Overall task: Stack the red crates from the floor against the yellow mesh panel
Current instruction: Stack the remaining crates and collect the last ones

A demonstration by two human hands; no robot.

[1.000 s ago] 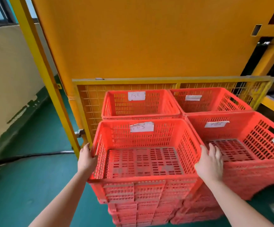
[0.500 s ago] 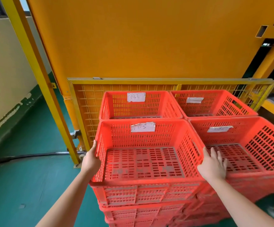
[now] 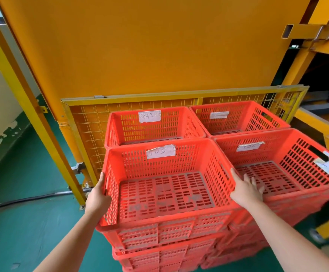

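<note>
Biggest first: orange sheet wall (image 3: 140,46) fills the far side, and green floor (image 3: 22,222) runs along the left & near. At the wall's foot stands the yellow mesh panel (image 3: 89,134), a backstop, so stacks can be shoved up to it w/o sliding further.

The red crates (image 3: 238,122) stand as 4 stacks in a square block. The two far stacks are at or just beside the mesh, and the two near ones butt against them, walls touching. Prob. packed tight so each stack props its neighbour. Tops sit at approx. one level and show empty.

The one in hand is the near-left top crate (image 3: 165,195). It's nested on its stack w/ its far wall meeting the far-left crate. Can't tell if it's fully seated.

The left hand (image 3: 98,195) clasps the left wall at the rim, thumb up on the edge. Its fingers are hidden on the outside, so can't see how far they wrap. The right hand (image 3: 246,189) lies flatter, palm on the right rim. Its fingers are spread & fairly straight, reaching over into the near-right crate (image 3: 289,173): pressing, not clenched. One hand per side gives an even hold, so the crate can be nudged square & pushed toward the mesh.

Smallest: paper labels (image 3: 160,151) are taped on the far inner walls, facing the near side, prob. for reading from there. The writing is too blurred to read. A black cable (image 3: 22,201) lies on the floor at left, well apart from the stacks.
</note>
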